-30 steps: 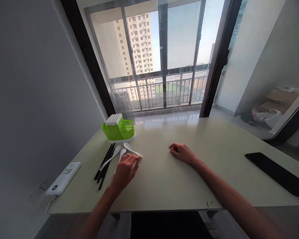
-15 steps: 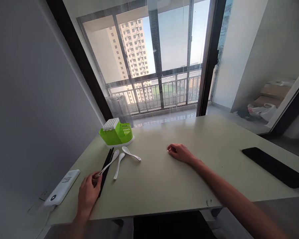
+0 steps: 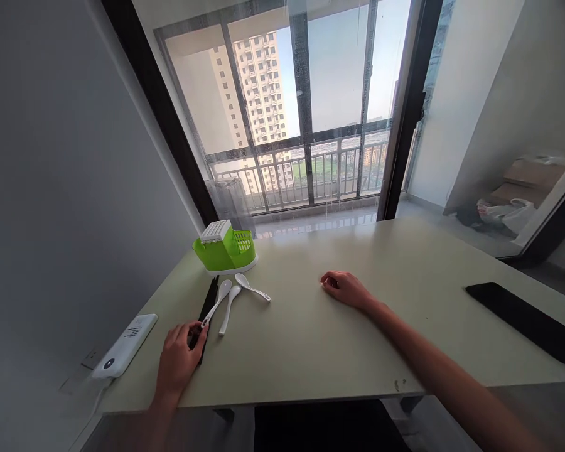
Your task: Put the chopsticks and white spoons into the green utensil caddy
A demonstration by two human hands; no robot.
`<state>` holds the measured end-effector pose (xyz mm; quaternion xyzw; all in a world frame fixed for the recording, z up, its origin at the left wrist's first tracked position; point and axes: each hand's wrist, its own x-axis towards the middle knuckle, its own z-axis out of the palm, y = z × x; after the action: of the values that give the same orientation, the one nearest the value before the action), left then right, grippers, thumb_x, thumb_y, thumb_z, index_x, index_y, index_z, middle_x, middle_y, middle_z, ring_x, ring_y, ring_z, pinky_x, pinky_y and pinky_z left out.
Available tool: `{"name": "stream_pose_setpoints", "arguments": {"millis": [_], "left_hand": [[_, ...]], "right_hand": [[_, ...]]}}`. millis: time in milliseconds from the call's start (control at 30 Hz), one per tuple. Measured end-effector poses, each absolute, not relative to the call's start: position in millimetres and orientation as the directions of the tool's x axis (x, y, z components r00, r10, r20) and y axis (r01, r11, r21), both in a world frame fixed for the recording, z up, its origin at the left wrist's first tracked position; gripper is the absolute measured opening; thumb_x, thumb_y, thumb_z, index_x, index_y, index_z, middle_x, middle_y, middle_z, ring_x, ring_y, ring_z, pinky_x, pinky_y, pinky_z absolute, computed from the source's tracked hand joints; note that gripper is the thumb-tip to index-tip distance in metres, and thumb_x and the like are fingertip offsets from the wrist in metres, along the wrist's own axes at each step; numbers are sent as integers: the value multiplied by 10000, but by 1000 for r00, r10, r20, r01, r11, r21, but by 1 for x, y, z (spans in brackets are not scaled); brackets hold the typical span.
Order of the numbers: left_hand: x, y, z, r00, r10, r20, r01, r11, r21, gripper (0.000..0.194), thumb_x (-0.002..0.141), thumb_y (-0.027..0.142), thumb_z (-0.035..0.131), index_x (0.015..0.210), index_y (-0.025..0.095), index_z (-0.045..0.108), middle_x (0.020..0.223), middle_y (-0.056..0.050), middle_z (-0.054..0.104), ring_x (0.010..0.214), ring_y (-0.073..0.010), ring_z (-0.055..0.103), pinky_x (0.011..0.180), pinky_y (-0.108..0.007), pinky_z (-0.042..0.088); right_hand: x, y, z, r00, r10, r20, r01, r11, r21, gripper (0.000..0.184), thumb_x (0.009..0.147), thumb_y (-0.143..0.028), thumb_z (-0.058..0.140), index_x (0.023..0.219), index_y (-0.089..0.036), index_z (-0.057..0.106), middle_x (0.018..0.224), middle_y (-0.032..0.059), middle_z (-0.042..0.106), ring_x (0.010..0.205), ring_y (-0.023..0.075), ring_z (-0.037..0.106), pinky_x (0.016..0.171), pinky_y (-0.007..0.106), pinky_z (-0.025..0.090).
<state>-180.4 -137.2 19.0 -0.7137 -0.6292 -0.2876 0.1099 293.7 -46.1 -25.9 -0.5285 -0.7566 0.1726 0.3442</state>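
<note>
A white spoon [image 3: 215,302] slants up the table, the end of its handle between the thumb and fingers of my left hand [image 3: 179,353]. Under that hand and spoon lie black chopsticks [image 3: 209,297], partly covered. Just right of them rest a second white spoon [image 3: 229,309] and a third white spoon [image 3: 253,287], both untouched. A green caddy [image 3: 225,250] with a white slotted top and white base stands beyond the spoons. My right hand [image 3: 347,289] rests on the table, fingers loosely curled in, with nothing visible in them.
On the pale table [image 3: 301,351], a white power-strip-like device [image 3: 126,345] with a cable lies at the left edge. A flat black object [image 3: 522,320] lies at the right. Behind the table is a large glass window [image 3: 329,81].
My left hand has shifted a little right, swinging the spoon's handle end right and closer to the second spoon. The view has turned slightly. My right hand stays in place.
</note>
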Motion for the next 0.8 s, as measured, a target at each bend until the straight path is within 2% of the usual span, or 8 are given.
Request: {"name": "stream_pose_setpoints", "arguments": {"millis": [200, 433, 633, 800], "left_hand": [[-175, -139, 19, 93, 853, 514, 951, -229, 207, 396, 950, 573, 509, 996, 218, 679, 1019, -74, 686, 1022, -275, 618, 934, -380, 474], [-175, -142, 18, 40, 882, 469, 941, -192, 280, 427, 938, 604, 514, 1111, 261, 700, 1130, -81, 642, 1137, -284, 584, 1012, -404, 464], [-178, -138, 14, -67, 875, 480, 932, -117, 342, 597, 848, 635, 589, 1275, 218, 609, 1264, -112, 605, 1269, -338, 512, 1101, -495, 421], [-185, -137, 13, -134, 919, 371, 899, -45, 436, 655, 828, 636, 593, 1308, 190, 580, 1307, -139, 602, 1262, -348, 533, 1050, -483, 471]], "right_hand": [[296, -44, -30, -211, 921, 327, 686, 377, -622, 224, 884, -318, 521, 979, -255, 715, 828, -8, 708, 721, 146, 609, 680, 267, 416], [296, -42, -32, -208, 923, 323, 685, 373, -625, 221, 877, -311, 524, 981, -256, 711, 818, -10, 709, 718, 147, 610, 679, 262, 413], [296, -42, -33, -207, 923, 323, 684, 373, -627, 233, 884, -328, 514, 979, -251, 712, 807, -3, 706, 704, 152, 605, 675, 266, 420], [296, -41, -34, -211, 921, 328, 683, 379, -624, 229, 884, -335, 517, 975, -252, 710, 831, 0, 713, 723, 154, 616, 685, 268, 427]]}}
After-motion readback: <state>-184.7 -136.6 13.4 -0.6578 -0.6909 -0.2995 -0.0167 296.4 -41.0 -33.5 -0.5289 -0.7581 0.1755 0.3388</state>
